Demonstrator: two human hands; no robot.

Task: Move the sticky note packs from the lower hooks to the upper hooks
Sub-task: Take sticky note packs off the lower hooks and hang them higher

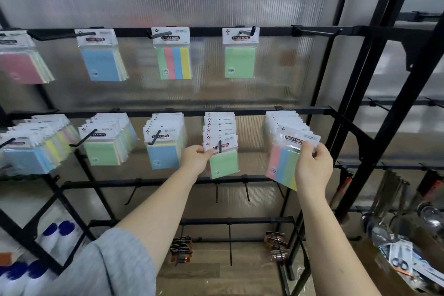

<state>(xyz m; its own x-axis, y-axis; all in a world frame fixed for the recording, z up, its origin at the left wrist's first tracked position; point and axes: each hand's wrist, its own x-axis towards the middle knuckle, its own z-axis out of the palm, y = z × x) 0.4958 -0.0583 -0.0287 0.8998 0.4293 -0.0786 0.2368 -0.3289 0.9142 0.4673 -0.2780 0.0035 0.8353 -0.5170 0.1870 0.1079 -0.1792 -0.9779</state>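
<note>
The reference landmark is the lower rail (168,111), a black horizontal bar of the display rack in front of a ribbed translucent panel.

Right hand (313,166): positioned below the right end of the lower rail. Fingers and thumb pinch the white header card of a striped sticky note pack (286,163) (pink, blue, green, yellow). The pack is tilted and sits in front of the right-end stack (281,122) hanging from the lower rail. Whether the pack is on or off its hook cannot be determined.

Left hand (195,160): positioned below the lower rail, left of the right hand. The thumb and fingers grip the left edge of the front green pack (223,163) at its header card. This pack hangs on a hook (220,146) whose tip protrudes through the card, with a stack of further packs behind it.

Further left under the lower rail hang three more full stacks: a blue-fronted stack (163,155), a green-fronted stack (102,151) and a stack at the frame's left edge (31,151).

Above the lower rail, the upper rail (206,31) carries a pink pack (20,67), a blue pack (102,62), a striped pack (173,62) and a single green pack (240,61). The hook at its right end (317,31) is bare.

Below the lower rail, further black rails carry hooks.
</note>
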